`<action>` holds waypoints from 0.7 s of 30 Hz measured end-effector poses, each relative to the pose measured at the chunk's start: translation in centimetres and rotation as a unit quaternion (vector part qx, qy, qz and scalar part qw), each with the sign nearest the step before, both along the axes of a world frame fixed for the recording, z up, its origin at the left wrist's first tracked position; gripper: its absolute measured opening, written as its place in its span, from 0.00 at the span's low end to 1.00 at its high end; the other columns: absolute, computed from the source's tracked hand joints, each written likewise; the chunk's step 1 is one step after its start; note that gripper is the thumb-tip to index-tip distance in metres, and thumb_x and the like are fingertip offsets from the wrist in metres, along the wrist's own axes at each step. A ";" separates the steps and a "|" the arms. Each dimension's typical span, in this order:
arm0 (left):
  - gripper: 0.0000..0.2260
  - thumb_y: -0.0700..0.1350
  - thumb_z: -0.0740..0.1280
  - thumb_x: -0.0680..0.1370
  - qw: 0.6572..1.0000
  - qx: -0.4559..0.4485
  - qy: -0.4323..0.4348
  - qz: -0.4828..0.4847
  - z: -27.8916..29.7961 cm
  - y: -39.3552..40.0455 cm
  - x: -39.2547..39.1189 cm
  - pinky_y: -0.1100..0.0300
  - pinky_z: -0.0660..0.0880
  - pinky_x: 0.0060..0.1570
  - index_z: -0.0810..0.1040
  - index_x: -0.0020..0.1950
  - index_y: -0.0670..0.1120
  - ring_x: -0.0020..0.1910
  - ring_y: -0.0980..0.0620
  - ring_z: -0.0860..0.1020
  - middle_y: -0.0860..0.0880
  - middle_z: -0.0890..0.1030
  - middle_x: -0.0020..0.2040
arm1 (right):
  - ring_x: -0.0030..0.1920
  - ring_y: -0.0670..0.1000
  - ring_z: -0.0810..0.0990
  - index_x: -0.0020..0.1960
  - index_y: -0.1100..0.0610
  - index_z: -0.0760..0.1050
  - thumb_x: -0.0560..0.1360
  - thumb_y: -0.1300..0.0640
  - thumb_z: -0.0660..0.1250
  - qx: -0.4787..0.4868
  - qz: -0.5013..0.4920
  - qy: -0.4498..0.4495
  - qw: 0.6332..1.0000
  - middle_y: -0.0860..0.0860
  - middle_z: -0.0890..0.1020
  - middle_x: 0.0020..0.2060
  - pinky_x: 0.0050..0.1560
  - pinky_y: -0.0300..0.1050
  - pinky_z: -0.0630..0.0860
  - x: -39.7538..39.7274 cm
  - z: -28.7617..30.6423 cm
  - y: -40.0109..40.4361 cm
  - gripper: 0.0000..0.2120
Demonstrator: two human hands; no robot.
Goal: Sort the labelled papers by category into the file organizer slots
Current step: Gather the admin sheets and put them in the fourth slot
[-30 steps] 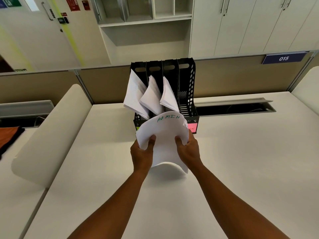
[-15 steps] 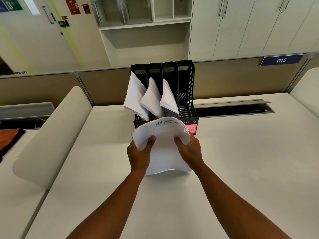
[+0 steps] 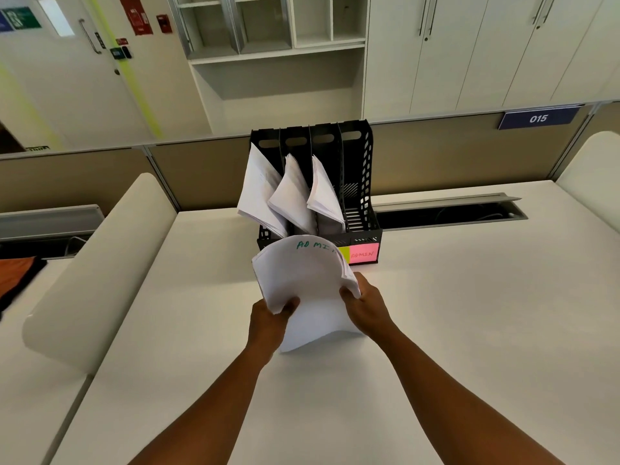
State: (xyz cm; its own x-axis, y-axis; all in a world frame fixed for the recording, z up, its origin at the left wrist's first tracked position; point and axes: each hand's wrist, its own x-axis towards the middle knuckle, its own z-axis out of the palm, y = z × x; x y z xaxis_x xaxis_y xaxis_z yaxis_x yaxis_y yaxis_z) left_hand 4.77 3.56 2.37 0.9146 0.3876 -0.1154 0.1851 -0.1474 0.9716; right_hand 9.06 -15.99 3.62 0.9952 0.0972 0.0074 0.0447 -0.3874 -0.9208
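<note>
A stack of white papers [image 3: 307, 290] with "ADMIN" in green at its top edge stands curved on the desk, just in front of the black file organizer [image 3: 360, 182]. My left hand [image 3: 270, 322] grips its left edge and my right hand [image 3: 367, 308] grips its right edge. The organizer has several upright slots. The three left slots hold leaning white papers [image 3: 290, 193]; the rightmost slot [image 3: 355, 209] shows no paper. A pink note [image 3: 364, 254] reading "ADMIN" sits on the organizer's front under that slot, with a yellow-green note [image 3: 344, 253] beside it.
The white desk [image 3: 453, 330] ends at a brown partition [image 3: 436, 156] behind the organizer. An open cable trough [image 3: 449, 213] runs along the back right. A rounded white divider [image 3: 97, 263] borders the desk on the left, another at the far right.
The held stack has shifted slightly left and lower, uncovering the pink ADMIN note on the organizer's front. Both hands keep their grip.
</note>
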 end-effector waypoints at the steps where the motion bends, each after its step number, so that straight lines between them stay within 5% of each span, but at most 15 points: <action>1: 0.11 0.51 0.74 0.72 1.000 -0.003 -0.006 0.004 0.0 0.0 0.0 0.70 0.75 0.36 0.76 0.50 0.53 0.44 0.55 0.80 0.55 0.82 0.44 | 0.42 0.46 0.76 0.65 0.57 0.70 0.80 0.56 0.61 -0.007 0.005 0.000 1.000 0.48 0.77 0.48 0.38 0.29 0.70 0.0 0.1 -0.1 0.15; 4: 0.09 0.49 0.75 0.71 0.999 -0.019 -0.035 0.017 0.6 -0.2 0.0 0.71 0.76 0.34 0.78 0.47 0.53 0.41 0.57 0.82 0.56 0.83 0.44 | 0.48 0.49 0.78 0.66 0.55 0.70 0.79 0.56 0.61 0.012 0.006 -0.003 1.000 0.47 0.78 0.49 0.44 0.35 0.72 0.1 0.6 -0.1 0.16; 8: 0.11 0.49 0.77 0.70 0.997 -0.027 -0.068 0.029 1.4 -0.5 0.6 0.72 0.76 0.34 0.78 0.48 0.53 0.41 0.60 0.82 0.56 0.83 0.44 | 0.47 0.46 0.77 0.66 0.54 0.71 0.78 0.58 0.64 0.038 -0.016 -0.014 0.999 0.44 0.77 0.48 0.40 0.26 0.69 0.4 1.6 0.1 0.17; 12: 0.18 0.51 0.76 0.70 0.998 -0.013 -0.063 0.018 1.3 -0.8 0.8 0.74 0.76 0.35 0.76 0.57 0.53 0.47 0.57 0.80 0.57 0.81 0.49 | 0.48 0.46 0.76 0.67 0.53 0.68 0.76 0.58 0.67 0.025 0.002 -0.019 1.000 0.45 0.76 0.50 0.39 0.26 0.70 0.5 1.9 0.0 0.20; 16: 0.15 0.51 0.74 0.72 0.998 -0.008 -0.060 0.035 1.1 -0.8 1.0 0.72 0.76 0.35 0.77 0.55 0.50 0.47 0.55 0.81 0.55 0.82 0.47 | 0.48 0.47 0.76 0.67 0.54 0.69 0.76 0.59 0.66 0.001 -0.005 -0.032 0.999 0.48 0.78 0.51 0.40 0.25 0.70 0.6 2.0 -0.3 0.20; 19: 0.12 0.51 0.73 0.73 0.997 -0.005 -0.052 0.049 1.3 -0.7 1.3 0.72 0.74 0.34 0.77 0.53 0.49 0.45 0.55 0.80 0.56 0.81 0.45 | 0.51 0.52 0.78 0.64 0.55 0.72 0.77 0.58 0.64 -0.074 -0.016 -0.070 0.995 0.52 0.81 0.55 0.49 0.42 0.76 0.8 2.3 -0.6 0.16; 21: 0.11 0.51 0.73 0.73 0.997 -0.006 -0.052 0.056 1.5 -0.6 1.6 0.73 0.74 0.33 0.77 0.52 0.49 0.44 0.57 0.80 0.56 0.81 0.44 | 0.52 0.54 0.77 0.61 0.54 0.73 0.77 0.55 0.63 -0.142 -0.018 -0.090 0.986 0.52 0.80 0.53 0.48 0.44 0.73 1.1 2.8 -0.9 0.13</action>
